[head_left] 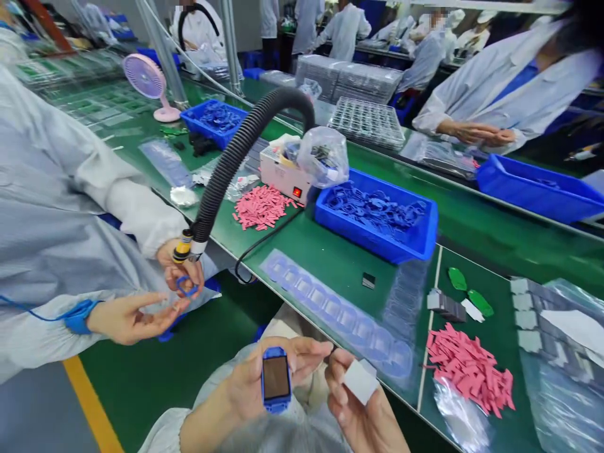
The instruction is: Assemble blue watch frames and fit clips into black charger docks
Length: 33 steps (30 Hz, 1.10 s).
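My left hand grips a blue watch case with a dark rectangular screen facing up; the fingers stretch past it toward the right. Pinched in my right hand is a small white square sheet, just right of the watch case and apart from it. Both hands are above my lap, at the front edge of the green table. Nearest to them on the table lies a clear plastic blister strip with a row of rounded pockets.
A blue bin holds blue parts. Pink strips lie in a pile at right, near stacked grey pieces and green ovals. A black hose arches on the left, beside a co-worker's hands holding a blue ring-shaped part.
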Tool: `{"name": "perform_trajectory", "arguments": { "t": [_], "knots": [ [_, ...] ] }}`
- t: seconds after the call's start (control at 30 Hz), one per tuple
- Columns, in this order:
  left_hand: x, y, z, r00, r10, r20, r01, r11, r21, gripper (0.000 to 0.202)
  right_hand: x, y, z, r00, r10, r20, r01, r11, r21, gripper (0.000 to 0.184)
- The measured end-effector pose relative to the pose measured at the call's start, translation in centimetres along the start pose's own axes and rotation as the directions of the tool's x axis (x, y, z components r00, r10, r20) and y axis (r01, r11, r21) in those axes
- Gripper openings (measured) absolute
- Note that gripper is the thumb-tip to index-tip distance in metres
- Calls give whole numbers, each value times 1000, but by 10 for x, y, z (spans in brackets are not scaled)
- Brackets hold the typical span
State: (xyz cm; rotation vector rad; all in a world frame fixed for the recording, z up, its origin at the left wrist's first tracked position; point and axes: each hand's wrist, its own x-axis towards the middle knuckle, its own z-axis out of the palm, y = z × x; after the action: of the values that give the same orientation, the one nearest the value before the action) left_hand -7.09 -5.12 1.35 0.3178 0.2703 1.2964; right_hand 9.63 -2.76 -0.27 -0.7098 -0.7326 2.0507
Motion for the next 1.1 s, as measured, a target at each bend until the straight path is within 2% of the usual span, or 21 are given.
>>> {"name": "perform_trajectory", "arguments": {
  "t": [0.07, 0.13, 0.2, 0.3, 0.47, 0.6, 0.7, 0.87, 0.93, 1.03, 1.1],
  "knots": [
    [-12, 12, -4, 998, -67, -1, 67, 998, -22, 33, 13, 10, 2, 998, -47, -31, 46, 999, -27, 33],
    [-25, 22, -7, 984, -176, -36, 175, 984, -15, 35, 25, 23, 4, 998, -44, -46, 43, 999, -25, 29],
    [-37, 28, -9, 960, -257, -108, 258, 966, -3, 38, 36, 37, 7, 1000, -3, -25, 3, 1000, -7, 30],
    [-49, 28, -16, 937, -298, -182, 310, 950, 40, 45, 48, 58, 14, 992, 118, 38, -119, 992, 40, 34],
    [-60, 19, -33, 917, -337, -215, 342, 940, -16, 52, 75, 98, 38, 949, 281, 143, -305, 933, 193, 34],
    [-77, 19, -44, 910, -323, -261, 331, 944, -13, 46, 109, 140, 55, 907, 352, 231, -398, 896, 195, 44],
    [-93, 20, -55, 910, -271, -313, 285, 958, -2, 43, 132, 164, 63, 882, 378, 282, -439, 876, 199, 42],
    [-112, 22, -76, 898, -181, -401, 195, 981, -5, 40, 157, 184, 86, 872, 371, 319, -454, 858, 241, 30],
    [-117, 30, -81, 855, -156, -495, 146, 987, -59, 36, 165, 192, 103, 848, 386, 362, -486, 839, 244, 29],
    [-126, 52, -83, 731, -118, -672, 22, 989, -149, 33, 176, 206, 129, 810, 405, 424, -533, 809, 246, 30],
    [-135, 72, -86, 665, -60, -744, -50, 991, -124, 32, 180, 213, 141, 798, 408, 444, -548, 797, 253, 30]
  ]
}}
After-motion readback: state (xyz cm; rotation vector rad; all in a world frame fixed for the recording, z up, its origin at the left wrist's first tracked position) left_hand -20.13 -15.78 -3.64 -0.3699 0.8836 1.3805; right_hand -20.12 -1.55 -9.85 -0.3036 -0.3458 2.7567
